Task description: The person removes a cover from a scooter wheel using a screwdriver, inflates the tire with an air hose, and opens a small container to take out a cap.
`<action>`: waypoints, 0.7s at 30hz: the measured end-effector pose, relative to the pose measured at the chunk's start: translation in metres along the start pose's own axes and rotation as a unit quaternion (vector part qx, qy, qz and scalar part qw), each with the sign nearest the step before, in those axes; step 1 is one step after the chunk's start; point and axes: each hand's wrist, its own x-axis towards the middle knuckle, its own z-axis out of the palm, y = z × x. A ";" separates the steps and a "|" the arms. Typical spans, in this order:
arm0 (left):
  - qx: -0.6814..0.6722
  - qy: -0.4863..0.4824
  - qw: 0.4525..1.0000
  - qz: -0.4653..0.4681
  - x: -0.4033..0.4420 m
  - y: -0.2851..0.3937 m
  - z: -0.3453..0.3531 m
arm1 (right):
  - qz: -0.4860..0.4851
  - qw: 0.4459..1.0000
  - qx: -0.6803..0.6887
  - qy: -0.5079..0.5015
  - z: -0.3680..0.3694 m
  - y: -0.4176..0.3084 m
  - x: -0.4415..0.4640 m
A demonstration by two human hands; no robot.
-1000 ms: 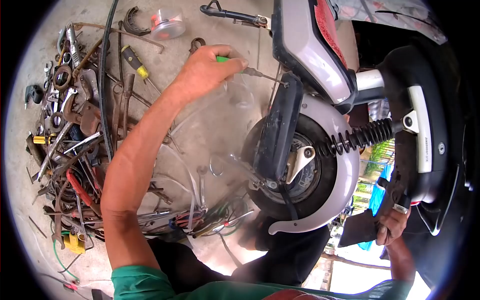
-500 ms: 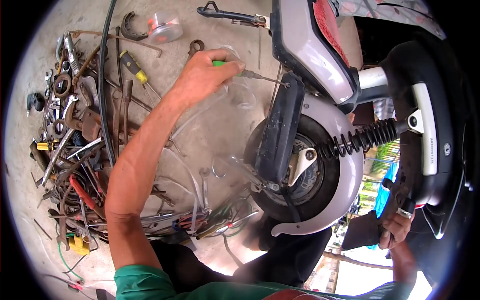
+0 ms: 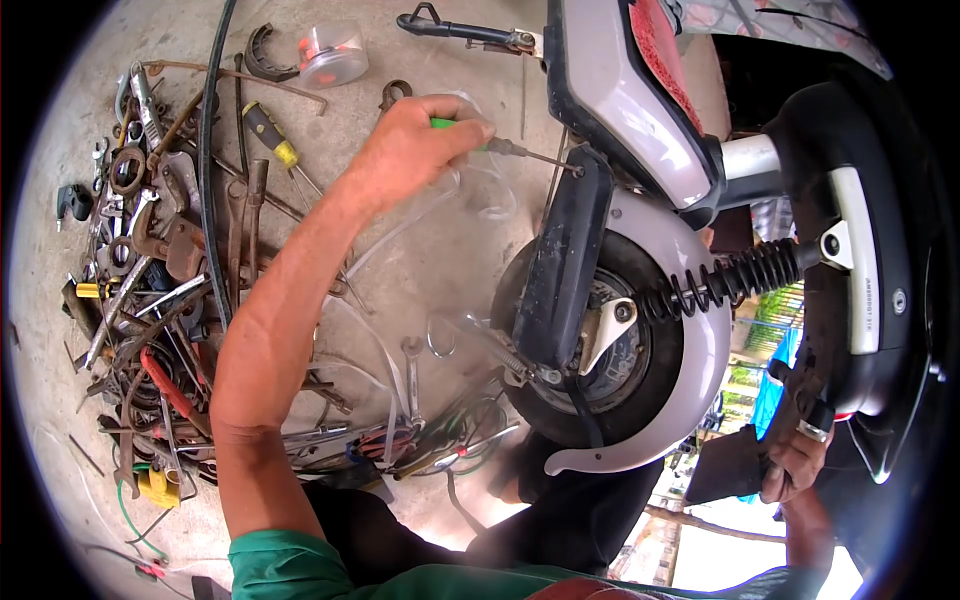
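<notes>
My left hand [image 3: 425,140] is closed around the green handle of a screwdriver [image 3: 512,149]. The shaft's tip meets a fastener near the upper end of the long black cover [image 3: 563,260], which lies beside the rear wheel [image 3: 520,395] of a scooter. On the far right, my right hand [image 3: 797,462] has its fingers curled against the black rear mudguard [image 3: 730,465] below the tail; a ring shows on one finger. A grey fender [image 3: 702,360] curves round the wheel, and a black coil shock absorber [image 3: 735,278] runs from the wheel to the tail.
A heap of wrenches and rusty tools [image 3: 150,330] covers the floor at left, crossed by a black cable [image 3: 208,150]. A yellow-black screwdriver [image 3: 270,135], a clear plastic jar [image 3: 332,55] and a combination wrench [image 3: 412,375] lie nearby. The scooter's stand [image 3: 465,30] juts out above.
Little differs. The view has shifted very slightly; the screwdriver's tip stays at the same fastener, and both hands keep their places.
</notes>
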 end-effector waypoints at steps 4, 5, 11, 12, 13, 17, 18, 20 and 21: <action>0.061 -0.007 0.998 0.000 -0.005 0.013 -0.002 | -0.004 1.000 -0.002 -0.001 -0.004 0.002 0.000; 0.079 -0.003 0.995 0.061 -0.006 0.011 -0.001 | -0.006 1.000 -0.004 -0.002 -0.005 0.003 0.001; 0.132 -0.003 0.973 0.189 -0.021 0.013 0.004 | -0.009 1.000 -0.005 -0.005 -0.011 0.002 0.001; 0.141 0.001 0.968 0.205 -0.021 0.012 0.004 | -0.010 1.000 -0.004 -0.007 -0.011 0.003 0.000; 0.151 0.005 0.963 0.222 -0.021 0.011 0.005 | -0.011 1.000 -0.005 -0.008 -0.011 0.003 0.000; 0.144 0.003 0.967 0.210 -0.025 0.010 0.006 | -0.012 1.000 -0.002 -0.011 -0.010 0.004 0.000; 0.139 0.003 0.969 0.202 -0.025 0.011 0.006 | -0.012 1.000 -0.001 -0.011 -0.009 0.003 -0.001; 0.134 0.005 0.972 0.193 -0.026 0.011 0.005 | -0.014 1.000 0.000 -0.013 -0.008 0.005 -0.001; 0.133 0.006 0.973 0.191 -0.025 0.010 0.005 | -0.014 1.000 -0.001 -0.014 -0.008 0.006 -0.002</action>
